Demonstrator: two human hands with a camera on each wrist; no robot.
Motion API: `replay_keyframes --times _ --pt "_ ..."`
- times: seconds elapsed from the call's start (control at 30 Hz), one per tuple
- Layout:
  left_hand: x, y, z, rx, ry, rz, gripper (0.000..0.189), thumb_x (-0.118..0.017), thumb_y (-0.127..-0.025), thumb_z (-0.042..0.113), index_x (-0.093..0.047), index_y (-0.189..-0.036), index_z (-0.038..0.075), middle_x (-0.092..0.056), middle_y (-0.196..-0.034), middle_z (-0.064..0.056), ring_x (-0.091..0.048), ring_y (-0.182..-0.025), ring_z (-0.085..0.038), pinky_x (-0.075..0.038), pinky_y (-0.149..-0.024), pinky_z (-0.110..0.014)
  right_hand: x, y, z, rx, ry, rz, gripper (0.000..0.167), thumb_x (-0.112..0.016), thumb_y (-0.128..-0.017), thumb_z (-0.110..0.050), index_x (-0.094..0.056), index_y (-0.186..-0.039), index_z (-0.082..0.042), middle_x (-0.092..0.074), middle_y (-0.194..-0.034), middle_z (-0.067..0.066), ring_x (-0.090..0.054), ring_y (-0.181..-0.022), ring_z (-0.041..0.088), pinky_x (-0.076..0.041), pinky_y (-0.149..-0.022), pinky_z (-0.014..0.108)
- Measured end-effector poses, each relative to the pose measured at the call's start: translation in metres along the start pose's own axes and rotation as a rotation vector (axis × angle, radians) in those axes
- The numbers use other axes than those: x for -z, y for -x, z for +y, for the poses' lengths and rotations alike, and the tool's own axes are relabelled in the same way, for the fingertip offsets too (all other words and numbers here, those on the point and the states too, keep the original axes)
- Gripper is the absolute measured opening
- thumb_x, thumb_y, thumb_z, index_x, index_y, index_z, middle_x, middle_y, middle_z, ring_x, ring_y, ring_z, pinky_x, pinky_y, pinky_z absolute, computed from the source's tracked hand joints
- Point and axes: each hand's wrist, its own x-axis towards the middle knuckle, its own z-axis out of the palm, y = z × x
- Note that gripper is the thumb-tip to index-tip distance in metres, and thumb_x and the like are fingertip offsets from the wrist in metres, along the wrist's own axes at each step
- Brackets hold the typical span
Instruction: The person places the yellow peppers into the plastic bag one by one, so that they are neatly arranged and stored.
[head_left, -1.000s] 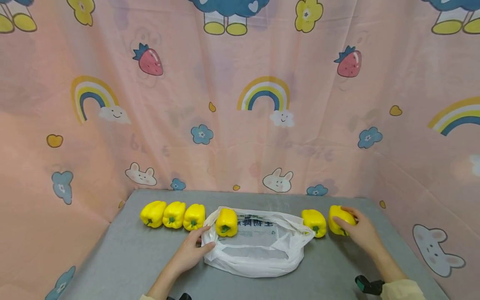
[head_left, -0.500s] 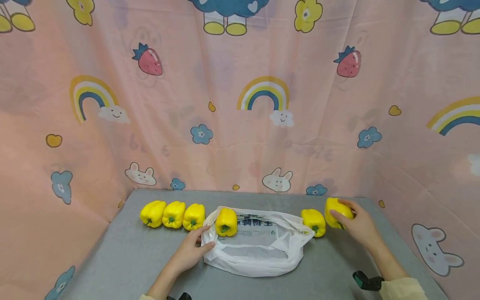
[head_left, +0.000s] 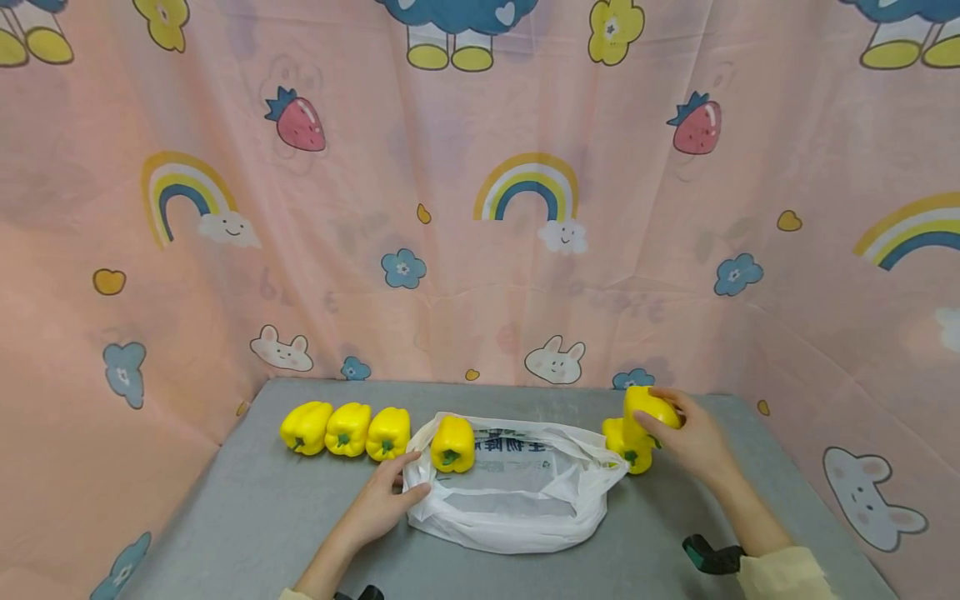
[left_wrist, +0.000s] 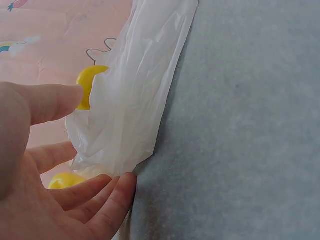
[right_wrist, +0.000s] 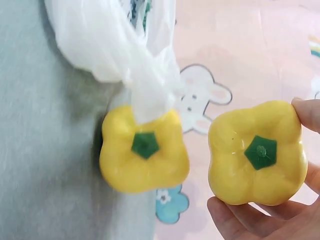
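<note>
My right hand (head_left: 697,437) grips a yellow bell pepper (head_left: 648,411) with a green stem, raised above the table. In the right wrist view, the held pepper (right_wrist: 257,152) shows its stem end between thumb and fingers. Just below and partly behind it in the head view is another pepper (head_left: 615,433), touched by the bag's right handle. The white plastic bag (head_left: 510,529) lies with its mouth spread wide. A pepper (head_left: 453,446) sits at the left of that mouth. My left hand (head_left: 378,500) rests at the bag's left edge, fingers spread and touching the plastic (left_wrist: 117,120).
Three yellow peppers (head_left: 348,430) stand in a row left of the bag on the grey table (head_left: 247,517). A pink printed curtain (head_left: 517,300) hangs behind and along both sides of the table.
My right hand has lifted the rightmost pepper off the table and carried it left, over the neighbouring pepper. The left hand and the bag have stayed in place.
</note>
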Motion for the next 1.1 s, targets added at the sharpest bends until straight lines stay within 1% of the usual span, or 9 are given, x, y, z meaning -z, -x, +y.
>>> replay_keyframes --times 0.2,0.33,0.47,0.67,0.9,1.1 --pt "0.001 0.001 0.000 0.002 0.007 0.002 0.060 -0.072 -0.095 0.038 -0.054 -0.146 0.012 -0.049 -0.142 -0.018 -0.054 -0.110 -0.027 -0.049 -0.084 -0.046 -0.009 -0.003 -0.012 0.016 -0.016 -0.014 0.074 -0.061 -0.099 -0.051 -0.042 -0.151 -0.002 -0.043 -0.148 0.031 -0.052 -0.121 0.047 -0.047 -0.098 0.060" --pt "0.000 0.000 0.000 0.008 0.006 0.003 0.060 -0.072 -0.095 0.038 -0.054 -0.146 0.013 -0.049 -0.141 -0.017 -0.055 -0.110 -0.026 -0.050 -0.084 -0.045 -0.017 -0.006 -0.019 0.035 -0.032 -0.014 0.072 -0.062 -0.099 -0.050 -0.043 -0.151 -0.004 -0.045 -0.147 0.028 -0.055 -0.118 0.044 -0.049 -0.096 0.059" --pt "0.001 0.001 0.001 0.009 0.005 0.001 0.060 -0.072 -0.095 0.039 -0.054 -0.146 0.013 -0.049 -0.142 -0.017 -0.055 -0.111 -0.027 -0.050 -0.085 -0.046 -0.026 -0.009 -0.026 0.058 -0.044 -0.010 0.068 -0.064 -0.099 -0.047 -0.046 -0.149 -0.006 -0.048 -0.145 0.027 -0.057 -0.114 0.042 -0.052 -0.091 0.056" --pt "0.002 0.002 0.003 0.009 0.008 -0.003 0.060 -0.072 -0.095 0.039 -0.054 -0.146 0.013 -0.049 -0.143 -0.018 -0.055 -0.112 -0.029 -0.050 -0.085 -0.048 -0.041 -0.011 -0.033 0.081 -0.070 -0.023 0.064 -0.066 -0.099 -0.043 -0.048 -0.147 -0.006 -0.051 -0.143 0.026 -0.058 -0.110 0.039 -0.055 -0.087 0.049" --pt "0.001 0.001 0.002 0.006 0.005 -0.009 0.060 -0.071 -0.095 0.039 -0.054 -0.146 0.013 -0.048 -0.144 -0.019 -0.055 -0.114 -0.030 -0.051 -0.086 -0.049 -0.055 -0.011 -0.045 0.095 -0.107 -0.037 0.062 -0.067 -0.098 -0.040 -0.049 -0.146 -0.006 -0.053 -0.141 0.024 -0.058 -0.110 0.036 -0.055 -0.087 0.046" --pt "0.002 0.002 0.002 0.010 0.011 -0.011 0.060 -0.071 -0.095 0.039 -0.054 -0.146 0.013 -0.048 -0.144 -0.019 -0.055 -0.114 -0.030 -0.051 -0.086 -0.049 -0.067 -0.010 -0.056 0.091 -0.146 -0.046 0.061 -0.069 -0.098 -0.039 -0.049 -0.146 -0.006 -0.054 -0.141 0.023 -0.058 -0.111 0.036 -0.055 -0.091 0.048"
